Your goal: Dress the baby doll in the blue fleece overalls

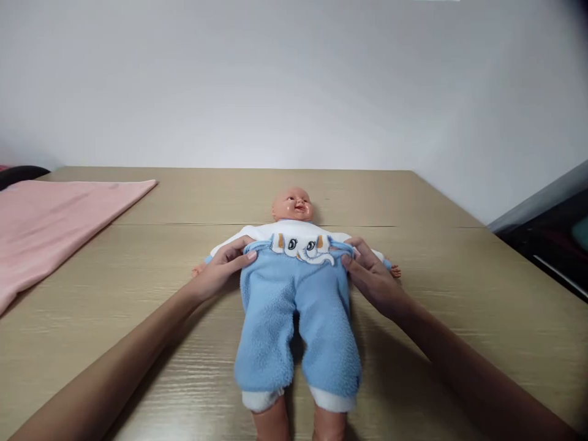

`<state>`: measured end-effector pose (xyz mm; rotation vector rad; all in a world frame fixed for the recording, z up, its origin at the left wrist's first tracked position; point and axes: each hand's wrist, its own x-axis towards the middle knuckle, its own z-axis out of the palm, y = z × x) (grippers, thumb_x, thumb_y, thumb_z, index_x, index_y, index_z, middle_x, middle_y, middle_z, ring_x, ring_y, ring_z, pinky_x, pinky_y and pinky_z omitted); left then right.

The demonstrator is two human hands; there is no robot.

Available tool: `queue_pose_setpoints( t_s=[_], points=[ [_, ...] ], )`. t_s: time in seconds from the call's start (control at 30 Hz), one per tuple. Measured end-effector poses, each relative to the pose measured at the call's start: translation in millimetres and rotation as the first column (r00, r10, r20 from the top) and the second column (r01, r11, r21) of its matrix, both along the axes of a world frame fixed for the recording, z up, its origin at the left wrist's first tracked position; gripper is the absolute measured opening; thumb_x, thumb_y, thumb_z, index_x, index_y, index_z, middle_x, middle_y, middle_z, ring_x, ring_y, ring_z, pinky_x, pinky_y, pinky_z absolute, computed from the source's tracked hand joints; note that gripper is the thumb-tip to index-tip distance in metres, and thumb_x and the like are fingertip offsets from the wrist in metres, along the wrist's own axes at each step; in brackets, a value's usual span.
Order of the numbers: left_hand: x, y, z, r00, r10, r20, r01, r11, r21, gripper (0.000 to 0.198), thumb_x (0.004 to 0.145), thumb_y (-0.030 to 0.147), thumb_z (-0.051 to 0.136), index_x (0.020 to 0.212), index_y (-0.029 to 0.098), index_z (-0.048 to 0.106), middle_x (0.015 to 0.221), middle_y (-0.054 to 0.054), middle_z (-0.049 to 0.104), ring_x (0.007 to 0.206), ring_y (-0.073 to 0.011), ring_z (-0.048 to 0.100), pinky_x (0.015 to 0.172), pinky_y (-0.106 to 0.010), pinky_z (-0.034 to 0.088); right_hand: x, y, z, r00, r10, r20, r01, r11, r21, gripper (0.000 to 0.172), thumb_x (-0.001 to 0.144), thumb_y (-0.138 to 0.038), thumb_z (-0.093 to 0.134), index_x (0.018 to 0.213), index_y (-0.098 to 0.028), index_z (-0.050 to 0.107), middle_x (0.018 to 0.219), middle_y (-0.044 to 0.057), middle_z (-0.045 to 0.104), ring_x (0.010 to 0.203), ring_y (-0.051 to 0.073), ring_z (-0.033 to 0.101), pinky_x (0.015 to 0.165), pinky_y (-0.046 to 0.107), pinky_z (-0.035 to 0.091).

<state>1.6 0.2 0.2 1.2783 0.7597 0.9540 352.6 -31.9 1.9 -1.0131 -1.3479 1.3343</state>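
A baby doll (293,205) lies on its back, head away from me and bare lower legs toward me. It wears a white top (257,233) with blue cuffs and fleecy blue pants (269,324) with white leg bands. An elephant face with an orange-edged trunk decorates the front of the pants. My left hand (229,260) pinches the waistband at its left side, thumb on top. At the right side my right hand (370,272) pinches the same waistband. The edge is stretched between both hands, up at the doll's belly. The doll's feet are cut off by the frame.
The doll lies on a light wooden table (184,367) with a seam across it. On the left is a spread pink cloth (55,226), with a black curved object (22,174) behind it. A white wall stands behind; a dark object (551,239) is beyond the right edge.
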Motion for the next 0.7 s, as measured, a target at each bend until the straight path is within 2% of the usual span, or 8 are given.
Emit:
queue_pose_setpoints(
  t_s=[0.13, 0.23, 0.3, 0.4, 0.47, 0.57, 0.63, 0.7],
  points=[
    [9, 1, -5.5, 0.993, 0.115, 0.006, -0.115, 0.993, -0.026, 0.035, 0.094, 0.053, 0.085, 0.102, 0.022, 0.072, 0.095, -0.001, 0.064, 0.088, -0.0176, 0.056, 0.08, -0.027, 0.043, -1, 17, -10.8, 0.996, -0.081, 0.025, 0.082, 0.995, -0.055, 0.054, 0.084, -0.071, 0.088, 0.11, -0.031, 0.062, 0.095, -0.004, 0.07, 0.084, 0.016, 0.061, 0.079, 0.027, 0.051],
    [12, 2, -10.1, 0.989, 0.147, -0.005, -0.147, 0.988, -0.043, 0.038, 0.092, 0.056, 0.087, 0.101, 0.022, 0.071, 0.093, 0.0, 0.062, 0.086, -0.0185, 0.054, 0.078, -0.029, 0.042, -3, 25, -23.6, 0.979, -0.162, 0.125, 0.156, 0.986, 0.054, 0.06, 0.078, -0.077, 0.088, 0.105, -0.028, 0.065, 0.104, 0.002, 0.075, 0.101, 0.022, 0.07, 0.096, 0.034, 0.057],
    [11, 3, -11.8, 0.981, 0.186, -0.049, -0.185, 0.982, 0.024, 0.04, 0.092, 0.059, 0.086, 0.1, 0.022, 0.071, 0.092, 0.0, 0.06, 0.085, -0.0183, 0.052, 0.078, -0.029, 0.041, -4, 25, -31.5, 0.955, -0.247, 0.163, 0.227, 0.965, 0.133, 0.061, 0.081, -0.079, 0.084, 0.109, -0.027, 0.067, 0.109, 0.006, 0.076, 0.109, 0.026, 0.072, 0.105, 0.042, 0.058],
    [11, 5, -13.8, 0.951, 0.301, -0.066, -0.288, 0.945, 0.158, 0.04, 0.094, 0.061, 0.084, 0.102, 0.023, 0.072, 0.093, 0.001, 0.06, 0.087, -0.018, 0.051, 0.081, -0.029, 0.042, -5, 17, -35.6, 0.892, -0.391, 0.227, 0.336, 0.909, 0.248, 0.051, 0.09, -0.07, 0.079, 0.113, -0.026, 0.068, 0.111, 0.009, 0.075, 0.107, 0.028, 0.072, 0.104, 0.048, 0.06],
    [12, 6, -15.6, 0.938, 0.347, -0.007, -0.341, 0.925, 0.165, 0.039, 0.095, 0.061, 0.083, 0.103, 0.024, 0.07, 0.096, 0.0, 0.062, 0.089, -0.0177, 0.053, 0.083, -0.028, 0.044, -6, 10, -29.9, 0.844, -0.471, 0.258, 0.383, 0.865, 0.325, 0.041, 0.094, -0.059, 0.077, 0.115, -0.025, 0.067, 0.115, 0.01, 0.073, 0.106, 0.027, 0.072, 0.1, 0.048, 0.062],
    [17, 6, -18.8, 0.919, 0.344, 0.192, -0.359, 0.932, 0.054, 0.037, 0.097, 0.06, 0.081, 0.105, 0.027, 0.065, 0.096, 0.002, 0.061, 0.086, -0.0161, 0.054, 0.08, -0.027, 0.045, -16, 4, -7.7, 0.789, -0.536, 0.3, 0.384, 0.812, 0.44, 0.03, 0.099, -0.047, 0.072, 0.119, -0.026, 0.065, 0.121, 0.01, 0.072, 0.107, 0.027, 0.071, 0.098, 0.047, 0.06],
    [20, 5, -20.8, 0.893, 0.346, 0.287, -0.362, 0.932, 0.003, 0.036, 0.097, 0.057, 0.082, 0.107, 0.028, 0.063, 0.089, 0.004, 0.057, 0.081, -0.0148, 0.051, 0.075, -0.025, 0.043, -29, 6, 14.1, 0.77, -0.535, 0.348, 0.32, 0.796, 0.514, 0.021, 0.101, -0.041, 0.068, 0.116, -0.027, 0.065, 0.12, 0.009, 0.073, 0.104, 0.027, 0.071, 0.098, 0.048, 0.058],
    [21, 4, -22.5, 0.887, 0.368, 0.279, -0.385, 0.923, 0.007, 0.035, 0.097, 0.054, 0.084, 0.107, 0.028, 0.063, 0.085, 0.005, 0.054, 0.079, -0.0142, 0.05, 0.073, -0.024, 0.043, -48, 14, 37.4, 0.777, -0.49, 0.395, 0.201, 0.788, 0.582, 0.013, 0.104, -0.037, 0.066, 0.112, -0.027, 0.065, 0.116, 0.008, 0.074, 0.103, 0.027, 0.071, 0.1, 0.047, 0.056]
  ],
)
